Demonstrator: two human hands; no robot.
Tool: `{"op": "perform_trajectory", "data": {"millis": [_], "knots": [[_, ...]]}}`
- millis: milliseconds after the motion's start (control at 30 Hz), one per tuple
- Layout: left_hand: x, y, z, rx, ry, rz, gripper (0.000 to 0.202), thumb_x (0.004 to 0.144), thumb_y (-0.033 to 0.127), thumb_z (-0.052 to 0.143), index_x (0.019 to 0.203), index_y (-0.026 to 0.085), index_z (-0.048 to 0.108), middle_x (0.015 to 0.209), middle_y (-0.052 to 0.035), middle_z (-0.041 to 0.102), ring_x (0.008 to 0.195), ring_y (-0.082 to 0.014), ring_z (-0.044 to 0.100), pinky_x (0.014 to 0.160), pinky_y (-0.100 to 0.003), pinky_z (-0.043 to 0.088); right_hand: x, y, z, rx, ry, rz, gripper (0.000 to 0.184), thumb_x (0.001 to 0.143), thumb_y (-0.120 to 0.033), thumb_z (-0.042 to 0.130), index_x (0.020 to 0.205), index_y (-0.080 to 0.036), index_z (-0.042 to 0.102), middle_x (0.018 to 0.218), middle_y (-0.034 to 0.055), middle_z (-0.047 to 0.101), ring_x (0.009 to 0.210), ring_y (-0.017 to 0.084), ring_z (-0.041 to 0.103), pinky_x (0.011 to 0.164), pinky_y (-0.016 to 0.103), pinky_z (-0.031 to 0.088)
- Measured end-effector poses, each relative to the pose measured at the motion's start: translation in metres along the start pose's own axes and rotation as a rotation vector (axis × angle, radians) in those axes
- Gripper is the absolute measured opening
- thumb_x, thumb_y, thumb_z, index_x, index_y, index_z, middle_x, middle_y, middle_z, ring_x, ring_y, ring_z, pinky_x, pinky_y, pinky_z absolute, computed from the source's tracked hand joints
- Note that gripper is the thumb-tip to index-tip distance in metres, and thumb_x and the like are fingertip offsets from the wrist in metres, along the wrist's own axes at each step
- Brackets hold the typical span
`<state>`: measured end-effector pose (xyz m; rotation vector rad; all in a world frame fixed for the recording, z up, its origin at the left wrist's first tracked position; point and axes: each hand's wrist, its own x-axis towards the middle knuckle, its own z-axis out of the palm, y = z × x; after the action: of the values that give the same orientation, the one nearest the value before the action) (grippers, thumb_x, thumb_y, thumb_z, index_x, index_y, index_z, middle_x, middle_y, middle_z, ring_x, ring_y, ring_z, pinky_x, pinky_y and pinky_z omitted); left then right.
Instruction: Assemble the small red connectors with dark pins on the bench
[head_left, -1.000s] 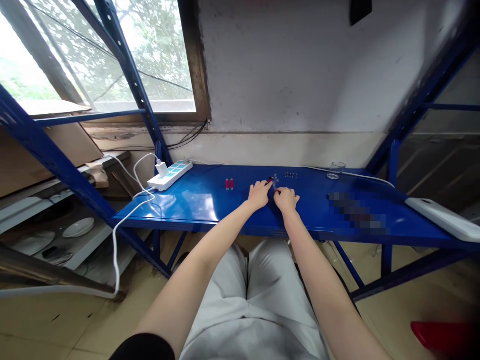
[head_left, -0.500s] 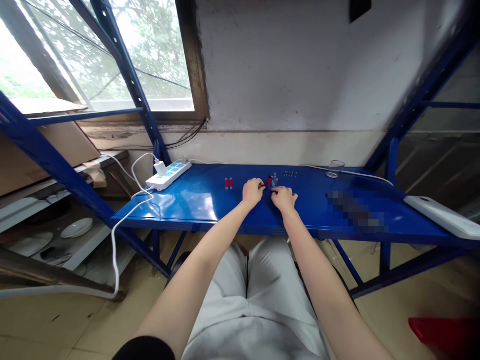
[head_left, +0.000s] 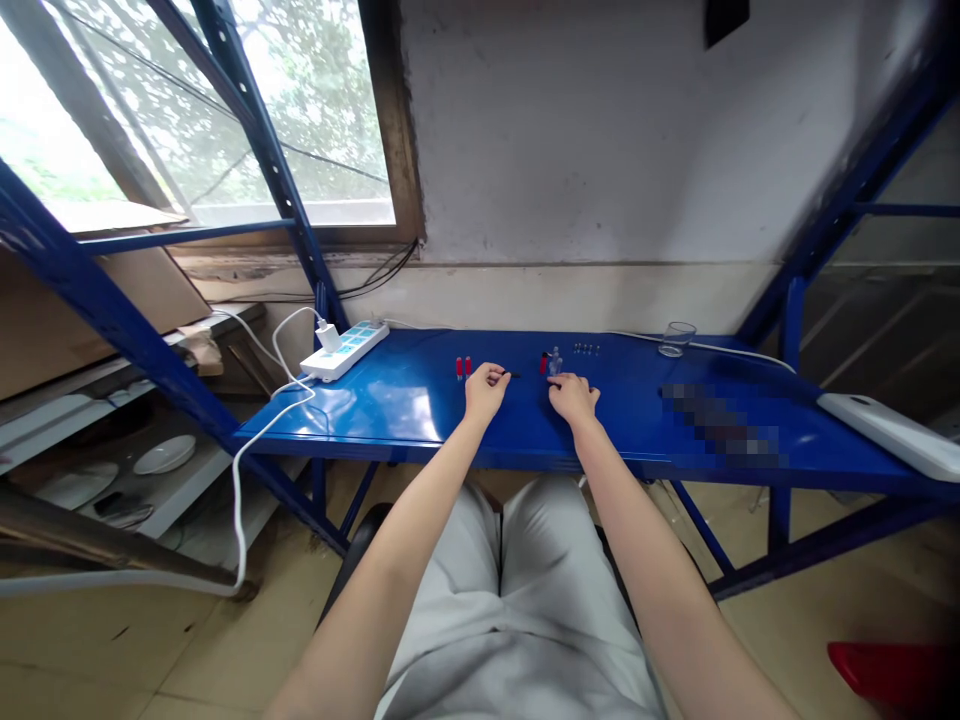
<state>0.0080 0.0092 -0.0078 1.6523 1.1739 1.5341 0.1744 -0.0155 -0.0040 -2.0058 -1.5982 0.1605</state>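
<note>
My left hand [head_left: 485, 389] rests on the blue metal shelf [head_left: 405, 410] with its fingers curled round a thin dark stick whose tip [head_left: 514, 375] pokes out to the right. Two small red vials [head_left: 463, 367] stand just left of that hand. My right hand [head_left: 573, 396] lies on the shelf with fingers bent, just in front of a single red vial [head_left: 544, 362] and a small clear bottle [head_left: 555, 361]. What the right fingers hold, if anything, is hidden.
A row of tiny dark caps [head_left: 586, 349] and a clear glass [head_left: 676, 339] stand farther back right. A white power strip [head_left: 343, 350] with a plugged charger and cable lies at the left. A white device [head_left: 892, 433] sits at the right end. Plates [head_left: 163, 454] lie on a lower shelf.
My left hand has slid left away from the right hand, drawing the thin dark stick with it. The red vial and clear bottle now stand uncovered. The right hand has barely moved.
</note>
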Motion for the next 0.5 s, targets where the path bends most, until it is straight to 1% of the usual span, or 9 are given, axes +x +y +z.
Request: {"op": "perform_trajectory", "data": {"millis": [133,267,367,433,500], "knots": [[0.0002,0.0005,-0.0023,-0.044,0.01,-0.02,0.017,0.068,0.03,0.063,0.077,0.017,0.059,0.066,-0.0012,0.058,0.06,-0.0108,0.053,0.058,-0.022,0.042,0.0022,0.0024,0.0015,0.019,-0.014,-0.008,0.037,0.078,-0.018,0.038,0.103,-0.023,0.065,0.123,0.0063,0.052,0.114,0.027,0.039,0.092,0.049,0.025],[-0.0025,0.0066,-0.0047,-0.066,-0.039,-0.047,0.018,0.069,0.031,0.062,0.078,0.017,0.059,0.066,-0.0021,0.06,0.063,-0.0123,0.057,0.061,-0.024,0.043,0.0037,0.0056,0.0046,0.051,0.008,-0.026,0.035,0.076,-0.017,0.04,0.098,-0.023,0.067,0.12,0.0073,0.054,0.111,0.028,0.041,0.09,0.05,0.026],[-0.0039,0.0093,-0.0057,-0.081,-0.065,-0.049,0.018,0.069,0.031,0.063,0.077,0.016,0.059,0.066,-0.0027,0.062,0.064,-0.013,0.059,0.063,-0.025,0.043,0.004,0.007,0.0064,0.088,0.042,-0.052,0.031,0.073,-0.018,0.043,0.091,-0.022,0.068,0.114,0.0083,0.057,0.107,0.029,0.044,0.089,0.053,0.026],[-0.0033,0.0083,-0.0054,-0.086,-0.063,-0.044,0.017,0.069,0.031,0.063,0.076,0.016,0.058,0.066,-0.0031,0.063,0.064,-0.0133,0.06,0.063,-0.025,0.043,0.0037,0.0061,0.0068,0.131,0.078,-0.104,0.028,0.072,-0.02,0.044,0.087,-0.022,0.068,0.108,0.0084,0.058,0.103,0.029,0.046,0.088,0.053,0.028],[-0.0016,0.0054,-0.0044,-0.094,-0.053,-0.048,0.017,0.068,0.03,0.063,0.076,0.016,0.058,0.066,-0.0034,0.063,0.064,-0.0138,0.06,0.062,-0.025,0.044,0.0028,0.0031,0.0062,0.217,0.12,-0.211,0.024,0.071,-0.022,0.045,0.083,-0.022,0.067,0.1,0.0075,0.06,0.098,0.026,0.049,0.086,0.048,0.032]]}}
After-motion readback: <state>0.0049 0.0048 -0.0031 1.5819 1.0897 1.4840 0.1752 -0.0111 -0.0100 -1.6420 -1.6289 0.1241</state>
